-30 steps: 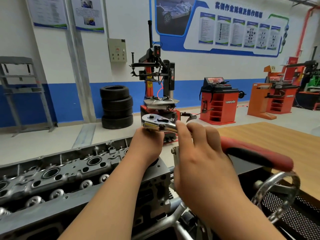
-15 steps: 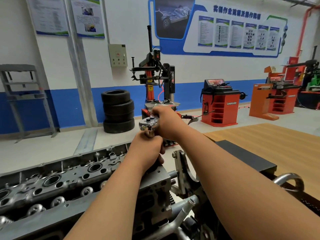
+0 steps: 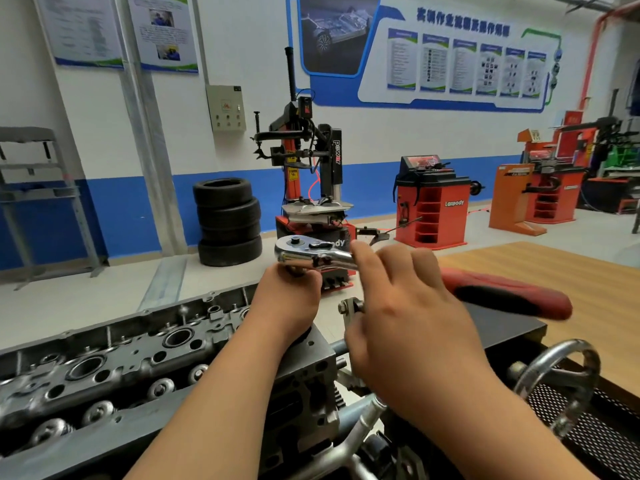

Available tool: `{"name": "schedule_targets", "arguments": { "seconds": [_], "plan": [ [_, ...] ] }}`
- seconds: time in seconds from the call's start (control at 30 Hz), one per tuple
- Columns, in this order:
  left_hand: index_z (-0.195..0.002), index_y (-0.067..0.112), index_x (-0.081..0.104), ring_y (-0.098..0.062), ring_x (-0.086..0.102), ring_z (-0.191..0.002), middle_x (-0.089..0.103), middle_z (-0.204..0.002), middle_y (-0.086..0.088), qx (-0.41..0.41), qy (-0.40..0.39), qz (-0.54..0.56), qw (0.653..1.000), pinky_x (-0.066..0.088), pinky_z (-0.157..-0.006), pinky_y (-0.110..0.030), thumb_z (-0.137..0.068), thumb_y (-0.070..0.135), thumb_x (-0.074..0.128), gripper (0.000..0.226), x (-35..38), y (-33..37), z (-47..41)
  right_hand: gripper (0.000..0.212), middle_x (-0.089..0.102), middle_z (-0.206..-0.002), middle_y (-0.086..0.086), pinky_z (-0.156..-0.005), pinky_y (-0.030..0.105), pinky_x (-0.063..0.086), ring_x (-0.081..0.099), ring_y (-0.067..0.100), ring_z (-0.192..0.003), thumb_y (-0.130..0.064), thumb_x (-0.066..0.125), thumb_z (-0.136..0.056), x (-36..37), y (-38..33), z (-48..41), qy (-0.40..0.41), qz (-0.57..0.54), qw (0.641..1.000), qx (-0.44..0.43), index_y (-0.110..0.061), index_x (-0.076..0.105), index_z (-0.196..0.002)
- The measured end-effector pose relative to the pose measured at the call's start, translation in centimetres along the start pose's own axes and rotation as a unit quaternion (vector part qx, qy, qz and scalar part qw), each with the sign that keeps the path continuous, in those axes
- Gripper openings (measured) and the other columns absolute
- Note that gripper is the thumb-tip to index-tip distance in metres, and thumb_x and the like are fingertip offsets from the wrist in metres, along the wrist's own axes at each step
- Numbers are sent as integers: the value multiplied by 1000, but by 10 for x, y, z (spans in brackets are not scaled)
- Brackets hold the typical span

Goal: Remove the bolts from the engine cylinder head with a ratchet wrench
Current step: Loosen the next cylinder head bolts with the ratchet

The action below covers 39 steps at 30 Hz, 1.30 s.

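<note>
The grey engine cylinder head lies across the lower left, its bolt holes and valve springs showing. My left hand grips the socket shaft standing on its right end; the bolt beneath is hidden by my fist. The chrome head of the ratchet wrench sits on top of that shaft. Its red and black handle points to the right. My right hand lies over the chrome shank between head and handle, fingers stretched out across it and thumb against the metal.
A steel handwheel and black mesh of the engine stand sit at lower right, a wooden tabletop behind them. On the floor beyond stand a tyre changer, stacked tyres and red wheel balancers.
Half a second ago my right hand was far forward at the ratchet head. It has swung back toward me and to the right, bringing the handle round. My left hand kept its grip.
</note>
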<state>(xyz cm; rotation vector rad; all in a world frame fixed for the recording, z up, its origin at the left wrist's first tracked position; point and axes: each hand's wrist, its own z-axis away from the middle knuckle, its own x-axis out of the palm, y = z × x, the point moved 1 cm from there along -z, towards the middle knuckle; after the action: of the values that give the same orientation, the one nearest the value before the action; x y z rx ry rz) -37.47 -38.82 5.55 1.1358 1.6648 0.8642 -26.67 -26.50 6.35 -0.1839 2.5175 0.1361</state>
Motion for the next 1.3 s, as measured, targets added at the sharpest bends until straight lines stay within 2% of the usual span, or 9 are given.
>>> {"name": "schedule_targets", "arguments": {
  "seconds": [0.07,0.2,0.3,0.47,0.77,0.9,1.07,1.2,1.3],
  "plan": [
    [-62,17,56,-18,46,-53,50,-55,-1,14,5,-15,1000,43,-53,-21,-90,6,49,31,-1,1,1,68,59,-93,10,-63,33,51,55,31,-89,-34,63,-60,-2,-5,-4,-13,23,1000,10,-8,59,-122],
    [-57,17,59,-24,40,-54,46,-48,-1,-34,-28,37,998,35,-61,-37,-82,12,45,29,-2,1,6,17,46,-87,-7,-66,28,32,38,17,-95,-33,56,-85,21,18,-52,-113,-93,988,54,-25,46,-96],
    [-58,30,66,-19,39,-47,44,-46,2,-40,-39,85,995,35,-53,-32,-83,11,53,34,-4,4,11,11,49,-73,-10,-60,24,32,46,11,-74,-25,63,-86,50,30,-98,-183,-248,951,27,-23,53,-82],
    [-57,25,64,-24,51,-54,52,-49,-7,-35,-39,70,996,41,-62,-37,-66,23,53,14,-9,8,14,15,49,-69,-9,-50,22,27,43,4,-61,-33,63,-89,71,12,-141,-331,-174,923,-87,-19,60,-84],
    [-72,14,66,-25,46,-61,53,-52,0,-36,27,56,997,38,-63,-38,-85,16,52,19,2,1,3,22,49,-75,1,-54,27,36,49,19,-71,-32,55,-90,47,16,-113,-291,-37,956,-3,-13,56,-100],
    [-74,11,67,-26,48,-60,54,-53,-2,-38,24,32,998,41,-64,-35,-86,9,45,24,2,2,3,52,47,-117,9,-68,35,34,40,29,-111,-38,55,-90,8,10,-62,-237,4,970,45,-17,31,-131],
    [-57,15,44,-13,40,-52,46,-55,1,-23,40,13,999,28,-47,-18,-89,3,41,34,-2,10,10,81,24,-135,11,-76,32,28,25,31,-120,-41,51,-90,-14,-11,-14,-178,34,982,-44,-10,0,-145],
    [-80,4,66,-25,43,-57,51,-55,-5,-44,8,54,998,37,-62,-31,-87,5,45,21,0,2,6,58,41,-123,2,-78,33,39,35,23,-114,-43,52,-88,-3,14,-39,-190,-31,981,-16,-22,28,-137],
    [-71,14,67,-21,47,-51,49,-44,5,-44,1,71,997,40,-59,-32,-84,8,53,20,-1,2,9,23,58,-97,-1,-66,27,46,54,18,-91,-29,59,-88,26,30,-89,-271,-126,954,13,-21,56,-109]
  ]
}}
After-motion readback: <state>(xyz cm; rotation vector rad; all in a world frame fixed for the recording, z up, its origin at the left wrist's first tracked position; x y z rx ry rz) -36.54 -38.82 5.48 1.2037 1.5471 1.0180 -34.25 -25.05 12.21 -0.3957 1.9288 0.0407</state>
